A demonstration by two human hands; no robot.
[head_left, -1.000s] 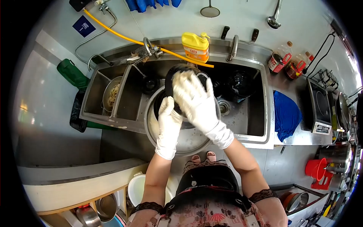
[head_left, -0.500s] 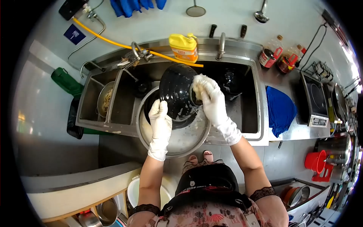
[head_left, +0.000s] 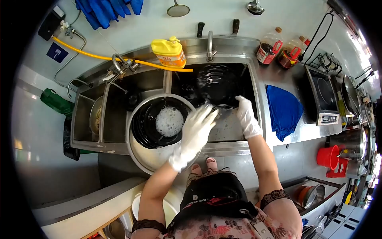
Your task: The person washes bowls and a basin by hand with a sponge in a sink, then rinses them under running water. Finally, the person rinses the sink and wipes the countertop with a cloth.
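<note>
My left hand (head_left: 195, 129), in a white glove, has its fingers stretched out over the right rim of a large metal basin (head_left: 137, 150). In the basin sit stacked black bowls (head_left: 139, 121), the top one with white suds (head_left: 170, 122) inside. My right hand (head_left: 247, 118), also gloved, is closed at the lower right edge of a glossy black bowl (head_left: 217, 85) in the right sink compartment. That bowl is a little blurred. Other dark ware lies beside it, partly hidden.
A yellow jug (head_left: 169, 52) and a yellow hose (head_left: 89, 53) are behind the metal sink (head_left: 234, 148). Above the right compartment stands a faucet (head_left: 210, 46). A strainer pan (head_left: 95, 115) is in the left compartment. On the right counter lie a blue cloth (head_left: 283, 111) and an induction cooker (head_left: 324, 93).
The black bowl has gone from over the basin to the right compartment, with my right hand at it. My left hand has moved right and opened. The scrubber no longer shows; the view has shifted.
</note>
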